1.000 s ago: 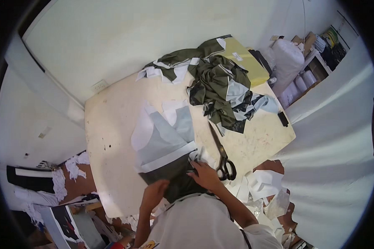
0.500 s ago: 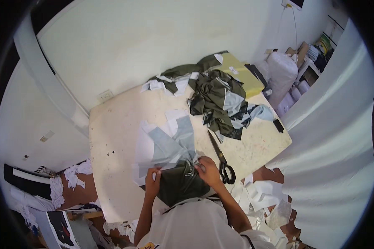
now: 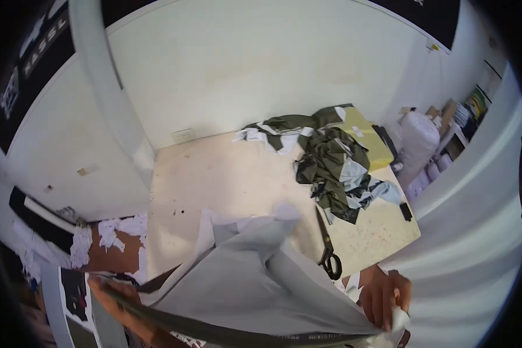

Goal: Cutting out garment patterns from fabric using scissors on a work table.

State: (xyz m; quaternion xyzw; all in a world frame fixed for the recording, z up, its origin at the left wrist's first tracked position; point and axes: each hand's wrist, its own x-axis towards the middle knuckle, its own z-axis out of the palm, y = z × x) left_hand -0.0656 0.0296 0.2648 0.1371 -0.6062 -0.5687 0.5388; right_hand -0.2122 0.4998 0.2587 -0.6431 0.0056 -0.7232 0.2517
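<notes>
A large grey cloth piece with a dark green strip along its near edge [image 3: 232, 284] is stretched between my two hands, lifted close in front of me. Its far end, with pale white layers, trails over the table. My right hand [image 3: 385, 296] pinches the cloth's right corner, fingers bent down over it. At the left corner, my left hand [image 3: 115, 298] grips the edge; it is blurred, and part of its fingers is hidden by the cloth. Black-handled scissors [image 3: 330, 262] lie on the table beside the cloth, not far from my right hand.
Dark green and pale grey fabric pieces [image 3: 330, 156] are heaped on the table's far right side, against a yellow package [image 3: 374, 148]. A small black object [image 3: 406, 211] lies by the right edge of the table [image 3: 174, 180]. White scraps [image 3: 119, 232] cover the floor at left.
Both hands have moved apart and toward me, lifting and spreading the cloth that was lying on the table. The view has tilted up, showing more of the wall.
</notes>
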